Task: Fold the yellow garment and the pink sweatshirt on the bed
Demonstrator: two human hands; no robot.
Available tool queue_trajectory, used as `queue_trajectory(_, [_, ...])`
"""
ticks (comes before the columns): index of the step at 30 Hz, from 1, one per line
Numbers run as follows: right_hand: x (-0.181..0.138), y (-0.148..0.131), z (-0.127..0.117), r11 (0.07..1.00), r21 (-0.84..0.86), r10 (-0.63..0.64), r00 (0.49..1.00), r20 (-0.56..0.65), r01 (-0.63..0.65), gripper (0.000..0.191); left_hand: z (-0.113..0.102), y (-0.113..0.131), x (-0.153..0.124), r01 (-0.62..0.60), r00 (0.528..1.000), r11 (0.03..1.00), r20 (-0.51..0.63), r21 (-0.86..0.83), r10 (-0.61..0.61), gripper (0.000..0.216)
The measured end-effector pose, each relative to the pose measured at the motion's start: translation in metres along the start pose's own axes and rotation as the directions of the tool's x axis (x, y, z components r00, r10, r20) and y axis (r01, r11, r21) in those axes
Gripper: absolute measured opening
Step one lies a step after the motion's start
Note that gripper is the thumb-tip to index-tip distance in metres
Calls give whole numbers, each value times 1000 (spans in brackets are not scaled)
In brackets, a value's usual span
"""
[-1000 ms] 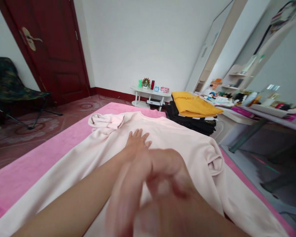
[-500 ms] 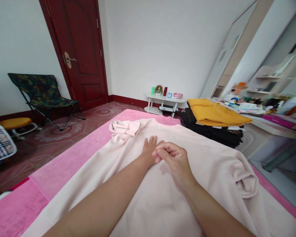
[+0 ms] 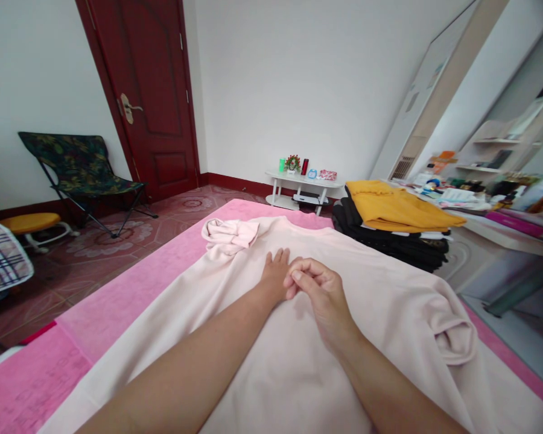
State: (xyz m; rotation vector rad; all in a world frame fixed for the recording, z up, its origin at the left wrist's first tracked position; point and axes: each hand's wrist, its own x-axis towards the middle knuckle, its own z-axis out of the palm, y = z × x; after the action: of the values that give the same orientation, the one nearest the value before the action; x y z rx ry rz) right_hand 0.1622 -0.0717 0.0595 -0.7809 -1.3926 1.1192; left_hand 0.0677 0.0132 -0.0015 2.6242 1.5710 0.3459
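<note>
Two grips rest on the pale pink sweatshirt, which lies spread flat on the pink sheet, neck end away from me. A second ago my right grip was a blur close to my face. Half a second ago it had come down beside the left, and it has barely shifted since. My left grip has stayed released, palm flat on the chest of the garment. The right is curled in, thumb against forefinger, touching the left fingertips. I cannot tell whether it nips any cloth. The motion has died out, so the work seems to sit at a pause over the middle of the garment. One sleeve lies bunched at the far left and the other sleeve is rumpled at the right. A stack of folded clothes sits beyond.
</note>
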Motion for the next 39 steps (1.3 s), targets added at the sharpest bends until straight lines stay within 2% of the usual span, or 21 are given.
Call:
queue_trajectory(3, [6,6,-9,999,35,16,997,-75,-14,11,0,-1,4,8,1000,1000,24,9,-8,64])
queue_trajectory(5, [13,12,-24,996,74,55,992,-112,-47,14,3,-2,6,24,1000,1000,5,9,-25,62])
queue_trajectory(7, [21,22,-45,982,62,184,973,-140,-177,29,7,-1,8,39,999,999,-31,5,-39,59])
queue_trajectory(10, [31,42,-79,929,-55,341,905,-255,-366,48,10,1,7,62,997,998,-45,-1,-62,59])
queue_trajectory(12, [32,54,-95,929,-89,317,895,-314,-360,46,9,2,6,70,998,997,-6,-14,-70,63])
queue_trajectory(15, [30,65,-104,942,-128,262,917,-300,-311,38,0,-3,5,31,993,998,119,-53,-25,68])
queue_trajectory(17, [29,67,-103,934,-194,246,933,-264,-301,35,-12,-17,4,-72,971,992,221,-106,94,72])
queue_trajectory(19, [28,67,-101,927,-237,237,943,-233,-291,33,-29,-40,3,-213,932,961,258,-178,255,68])
queue_trajectory(21, [27,67,-100,927,-245,230,947,-224,-283,32,-48,-69,1,-295,923,938,201,-183,329,48])
queue_trajectory(22, [28,67,-100,928,-246,227,948,-224,-280,31,-57,-85,-1,-299,936,943,149,-144,320,38])
queue_trajectory(23, [28,68,-101,928,-247,226,948,-223,-279,31,-65,-101,-3,-282,953,956,92,-82,289,33])
queue_trajectory(25, [28,68,-101,926,-253,226,949,-218,-279,31,-78,-131,-6,-190,982,981,-13,41,191,38])
queue_trajectory(28, [28,69,-101,925,-261,223,950,-217,-277,31,-82,-167,-10,67,994,992,-96,111,-56,54])
queue_trajectory(30, [28,69,-101,926,-261,219,950,-221,-274,31,-78,-184,-8,221,973,969,-92,109,-211,56])
queue_trajectory(33, [28,69,-100,928,-255,219,950,-221,-273,32,-74,-196,3,368,929,925,-81,98,-361,50])
queue_trajectory(37, [28,69,-99,928,-263,210,953,-216,-264,32,-81,-197,27,544,837,833,-123,98,-533,53])
queue_trajectory(39, [28,70,-100,928,-265,206,954,-219,-261,32,-87,-194,41,579,815,809,-113,102,-569,49])
